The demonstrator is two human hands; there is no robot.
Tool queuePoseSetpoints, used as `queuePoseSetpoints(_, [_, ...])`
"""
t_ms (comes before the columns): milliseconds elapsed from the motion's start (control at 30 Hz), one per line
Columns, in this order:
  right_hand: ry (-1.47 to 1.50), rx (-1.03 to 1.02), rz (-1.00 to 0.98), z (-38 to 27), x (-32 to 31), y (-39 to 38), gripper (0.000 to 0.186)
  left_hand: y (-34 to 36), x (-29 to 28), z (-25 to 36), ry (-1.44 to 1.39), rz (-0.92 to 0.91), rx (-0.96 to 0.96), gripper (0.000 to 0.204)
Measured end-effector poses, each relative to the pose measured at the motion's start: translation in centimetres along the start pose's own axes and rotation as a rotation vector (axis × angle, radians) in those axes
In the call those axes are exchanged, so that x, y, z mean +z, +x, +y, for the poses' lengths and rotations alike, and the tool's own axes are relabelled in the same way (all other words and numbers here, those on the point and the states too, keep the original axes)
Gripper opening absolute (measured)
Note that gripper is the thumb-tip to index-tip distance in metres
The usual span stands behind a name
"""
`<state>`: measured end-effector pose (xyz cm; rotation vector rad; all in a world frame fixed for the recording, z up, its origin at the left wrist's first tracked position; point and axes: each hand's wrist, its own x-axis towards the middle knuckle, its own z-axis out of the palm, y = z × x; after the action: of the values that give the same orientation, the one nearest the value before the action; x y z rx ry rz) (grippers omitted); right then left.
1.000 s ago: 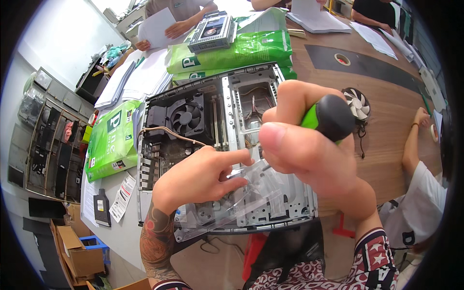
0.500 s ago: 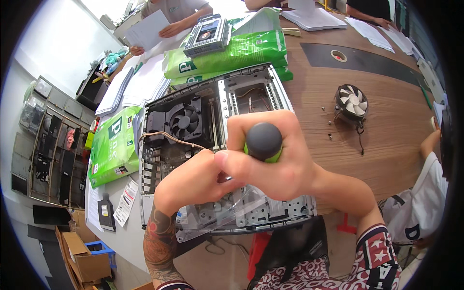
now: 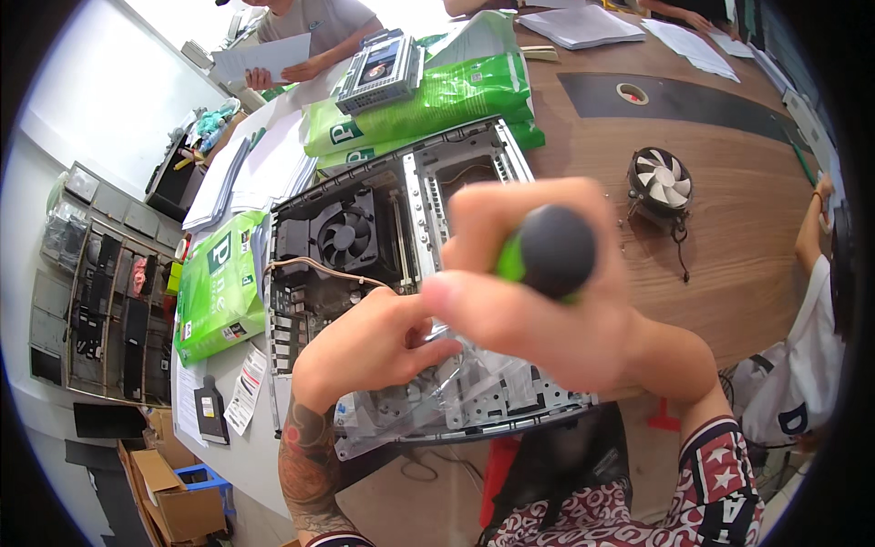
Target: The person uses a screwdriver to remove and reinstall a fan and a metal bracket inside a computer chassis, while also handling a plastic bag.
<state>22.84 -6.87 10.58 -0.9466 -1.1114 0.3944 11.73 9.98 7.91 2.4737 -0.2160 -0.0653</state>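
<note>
My right hand [image 3: 538, 301], slightly blurred, is wrapped round a black-and-green screwdriver handle [image 3: 556, 251], seen end-on; the tool's shaft and tip are hidden. Just left of it, my left hand [image 3: 365, 346] has its fingers bent in over the lower middle of an open computer case [image 3: 410, 182]; whatever is between its fingertips is hidden. Crumpled clear plastic [image 3: 392, 419] lies under both hands on the case's lower part. Inside the case are a black fan [image 3: 344, 235] and a thin cable [image 3: 328, 267].
Green paper packs [image 3: 219, 292] lie left and behind, one stack bearing a metal drive cage [image 3: 378, 73]. A loose cooler fan [image 3: 659, 182] and screws lie on the wooden table [image 3: 711, 292], with a tape roll [image 3: 633, 94] behind. People sit opposite [image 3: 310, 36] and at the right [image 3: 811, 346].
My right hand swung left over the case, then moved slightly back to the right and up, still gripping the screwdriver. My left hand stays low over the case. The camera view has shifted slightly.
</note>
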Motion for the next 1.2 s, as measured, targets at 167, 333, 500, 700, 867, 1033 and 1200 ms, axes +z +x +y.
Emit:
queuePoseSetpoints(167, [-0.009, 0.017, 0.004, 1.9, 0.5, 0.5, 0.023, 0.0, -0.2, -0.2, 0.042, -0.036, -0.034, 0.026])
queuePoseSetpoints(333, [0.083, 0.069, 0.002, -0.4, 0.0, 0.1, 0.023, 0.0, -0.9, 0.9, 0.018, -0.120, -0.197, 0.023])
queuePoseSetpoints(500, [-0.060, -0.086, -0.007, 1.9, 0.7, 0.4, 0.023, 0.3, -0.8, 1.0, -0.074, -0.071, -0.113, 0.021])
queuePoseSetpoints(700, [-0.078, -0.081, -0.025, 1.9, 0.4, 0.0, 0.026, 0.0, -0.6, 0.3, -0.025, -0.109, -0.124, 0.018])
queuePoseSetpoints(867, [-0.022, 0.005, -0.024, 1.6, 0.4, -0.1, 0.025, -0.1, -0.8, 0.1, -0.080, -0.064, -0.113, 0.018])
queuePoseSetpoints(1033, [-0.093, -0.016, -0.019, 0.9, 0.4, -0.3, 0.024, 0.2, -0.6, -0.2, -0.024, -0.059, -0.036, 0.020])
queuePoseSetpoints(1200, [-0.023, 0.061, -0.003, 0.1, 0.6, -0.1, 0.023, -0.1, -0.2, -1.0, 0.006, 0.007, 0.034, 0.023])
